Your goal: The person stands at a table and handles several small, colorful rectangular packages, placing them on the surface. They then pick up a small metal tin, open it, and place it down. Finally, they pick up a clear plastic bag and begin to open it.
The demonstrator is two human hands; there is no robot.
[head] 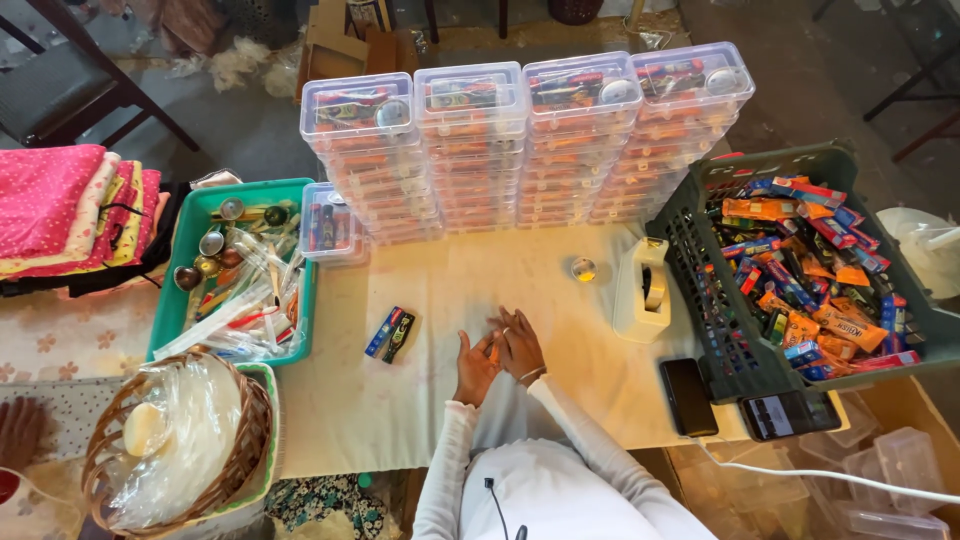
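My left hand (472, 368) and my right hand (521, 345) meet on the cream tablecloth (420, 400) at the table's near middle. Their fingers close together around a small orange item (494, 347), mostly hidden between them. Two small packets (391, 333), one blue and one dark, lie just left of my hands. Four tall stacks of clear lidded boxes (520, 140) filled with packets stand at the back. A cream tape dispenser (645, 290) sits to the right of my hands, with a small round object (583, 268) beside it.
A dark green crate (725, 330) of colourful packets fills the right side, with two phones (688, 395) in front of it. A teal tray (190, 225) of small items, a single clear box (328, 225), a wicker basket (105, 440) and folded fabrics (60, 205) are left. Another person's hand (18, 430) rests bottom left.
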